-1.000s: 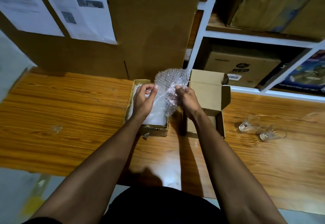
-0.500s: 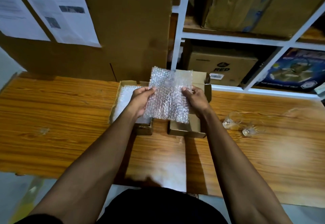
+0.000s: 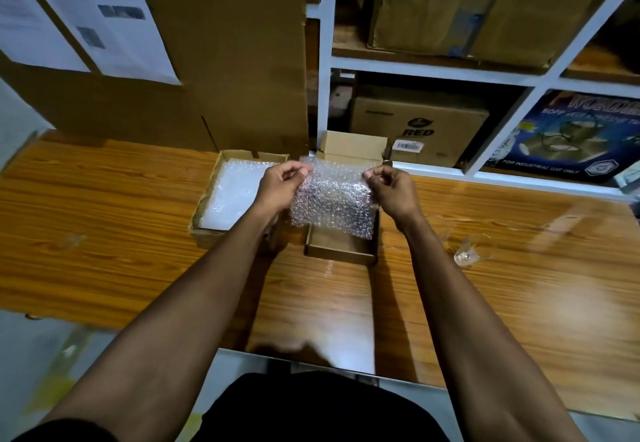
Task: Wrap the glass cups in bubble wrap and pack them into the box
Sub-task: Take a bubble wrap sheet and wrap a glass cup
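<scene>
Holding: you have one sheet of wrap (image 3: 332, 204) stretched between both hands, above the open box (image 3: 341, 251).
Left hand (image 3: 278, 187): your fingers (image 3: 300, 172) are curled and pinch the sheet's upper left edge against the thumb.
Right hand (image 3: 393, 190): your fingers (image 3: 375, 174) are curled too, pinching the upper right edge.
Wrap: it hangs from your grip, its lower edge over the box's inside.
Box: it sits on the desk (image 3: 104, 233) with its lid flap (image 3: 353, 145) raised at the far side.
Tray (image 3: 207, 230): a second carton just left of the box, with more wrap lying in it.
Cups (image 3: 467, 254): clear glass on the desk to your right, well apart from the box; partly hidden by your right forearm, so you cannot count them surely.
Shelf (image 3: 433, 70): white frame behind the desk, holding cartons.
</scene>
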`<action>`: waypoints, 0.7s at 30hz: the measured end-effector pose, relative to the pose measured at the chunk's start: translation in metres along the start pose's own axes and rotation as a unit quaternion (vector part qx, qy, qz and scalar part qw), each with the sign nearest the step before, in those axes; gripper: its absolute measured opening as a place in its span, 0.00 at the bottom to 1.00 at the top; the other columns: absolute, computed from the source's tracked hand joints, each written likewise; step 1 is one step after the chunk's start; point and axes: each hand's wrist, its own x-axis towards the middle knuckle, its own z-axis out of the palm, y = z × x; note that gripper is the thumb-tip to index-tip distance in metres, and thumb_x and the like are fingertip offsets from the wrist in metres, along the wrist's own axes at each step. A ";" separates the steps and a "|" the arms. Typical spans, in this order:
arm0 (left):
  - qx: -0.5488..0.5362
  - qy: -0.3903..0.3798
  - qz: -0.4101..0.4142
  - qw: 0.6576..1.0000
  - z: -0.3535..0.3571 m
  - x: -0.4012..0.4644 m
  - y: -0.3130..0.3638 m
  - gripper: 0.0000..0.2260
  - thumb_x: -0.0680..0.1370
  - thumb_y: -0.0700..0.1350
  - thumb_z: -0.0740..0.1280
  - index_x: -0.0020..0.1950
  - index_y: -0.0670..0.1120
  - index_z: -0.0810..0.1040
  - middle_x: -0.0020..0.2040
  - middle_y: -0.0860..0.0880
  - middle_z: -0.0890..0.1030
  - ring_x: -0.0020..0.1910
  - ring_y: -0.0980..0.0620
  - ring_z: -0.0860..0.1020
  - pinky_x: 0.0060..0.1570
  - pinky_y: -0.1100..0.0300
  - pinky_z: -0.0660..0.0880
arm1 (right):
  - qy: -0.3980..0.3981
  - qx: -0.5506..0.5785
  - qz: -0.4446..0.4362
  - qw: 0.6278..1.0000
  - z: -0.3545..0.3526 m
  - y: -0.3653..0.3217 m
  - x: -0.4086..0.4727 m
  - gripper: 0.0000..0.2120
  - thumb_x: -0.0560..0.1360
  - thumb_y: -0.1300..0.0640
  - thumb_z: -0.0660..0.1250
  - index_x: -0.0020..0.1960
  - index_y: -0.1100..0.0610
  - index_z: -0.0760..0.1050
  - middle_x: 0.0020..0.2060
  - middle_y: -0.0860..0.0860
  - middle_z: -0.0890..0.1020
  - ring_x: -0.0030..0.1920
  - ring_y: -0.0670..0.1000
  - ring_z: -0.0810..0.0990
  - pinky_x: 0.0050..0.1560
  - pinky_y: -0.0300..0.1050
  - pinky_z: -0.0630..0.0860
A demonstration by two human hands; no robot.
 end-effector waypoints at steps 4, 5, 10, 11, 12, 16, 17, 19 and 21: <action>-0.016 -0.037 -0.038 0.998 0.003 -0.003 0.000 0.12 0.79 0.44 0.76 0.63 0.49 0.85 0.65 0.50 0.83 0.62 0.51 0.82 0.59 0.59 0.81 | -0.100 -0.009 0.041 0.994 -0.019 0.002 0.001 0.15 0.74 0.57 0.79 0.59 0.54 0.83 0.56 0.50 0.85 0.55 0.49 0.85 0.55 0.47 0.82; -0.006 -0.057 -0.040 0.998 0.003 -0.003 0.000 0.15 0.77 0.42 0.77 0.64 0.48 0.84 0.68 0.50 0.80 0.64 0.52 0.81 0.60 0.59 0.81 | -0.127 -0.039 0.046 0.990 -0.024 0.002 0.002 0.20 0.72 0.57 0.81 0.62 0.52 0.82 0.60 0.50 0.84 0.59 0.50 0.83 0.60 0.47 0.81; 0.147 -0.093 -0.041 0.984 0.003 -0.007 -0.001 0.21 0.75 0.45 0.80 0.66 0.55 0.82 0.70 0.51 0.78 0.65 0.50 0.77 0.59 0.58 0.77 | -0.159 -0.175 0.011 0.972 -0.034 0.002 0.003 0.23 0.72 0.57 0.80 0.66 0.52 0.79 0.56 0.47 0.84 0.54 0.47 0.84 0.51 0.39 0.80; 0.168 -0.084 -0.037 0.981 0.004 -0.008 -0.003 0.20 0.75 0.45 0.80 0.66 0.54 0.82 0.68 0.51 0.80 0.63 0.50 0.79 0.58 0.58 0.77 | -0.152 -0.195 -0.002 0.969 -0.035 0.001 0.003 0.19 0.74 0.57 0.79 0.64 0.52 0.81 0.55 0.47 0.85 0.53 0.45 0.83 0.47 0.33 0.77; 0.175 -0.077 -0.034 0.981 0.005 -0.010 -0.001 0.18 0.76 0.46 0.79 0.65 0.53 0.83 0.64 0.51 0.82 0.61 0.51 0.80 0.55 0.58 0.77 | -0.148 -0.205 -0.012 0.967 -0.035 0.001 0.003 0.15 0.75 0.57 0.78 0.61 0.52 0.82 0.53 0.46 0.85 0.52 0.44 0.83 0.43 0.29 0.75; 0.200 -0.058 -0.011 0.978 0.008 -0.013 -0.002 0.10 0.80 0.50 0.74 0.60 0.51 0.85 0.58 0.52 0.83 0.58 0.52 0.80 0.57 0.54 0.79 | -0.152 -0.223 -0.027 0.962 -0.043 0.001 0.003 0.03 0.80 0.53 0.72 0.50 0.51 0.83 0.43 0.46 0.84 0.44 0.43 0.82 0.38 0.35 0.72; 0.205 -0.058 -0.006 0.977 0.007 -0.012 -0.002 0.10 0.80 0.51 0.74 0.60 0.50 0.86 0.59 0.51 0.81 0.59 0.52 0.80 0.57 0.54 0.78 | -0.155 -0.219 -0.029 0.963 -0.045 0.000 0.003 0.05 0.81 0.52 0.72 0.47 0.52 0.83 0.41 0.47 0.84 0.42 0.43 0.81 0.37 0.37 0.72; 0.189 -0.063 -0.024 0.980 0.008 -0.011 -0.003 0.11 0.81 0.52 0.72 0.61 0.49 0.85 0.60 0.51 0.80 0.61 0.50 0.79 0.58 0.55 0.75 | -0.161 -0.183 -0.012 0.970 -0.050 0.002 0.004 0.09 0.81 0.51 0.72 0.45 0.54 0.82 0.39 0.48 0.84 0.40 0.45 0.80 0.40 0.42 0.73; 0.165 -0.072 -0.052 0.982 0.011 -0.013 -0.002 0.15 0.83 0.53 0.70 0.68 0.49 0.81 0.64 0.52 0.80 0.65 0.50 0.78 0.61 0.54 0.73 | -0.176 -0.121 0.026 0.977 -0.053 0.006 0.005 0.11 0.82 0.49 0.70 0.50 0.58 0.82 0.43 0.52 0.84 0.44 0.49 0.81 0.48 0.50 0.77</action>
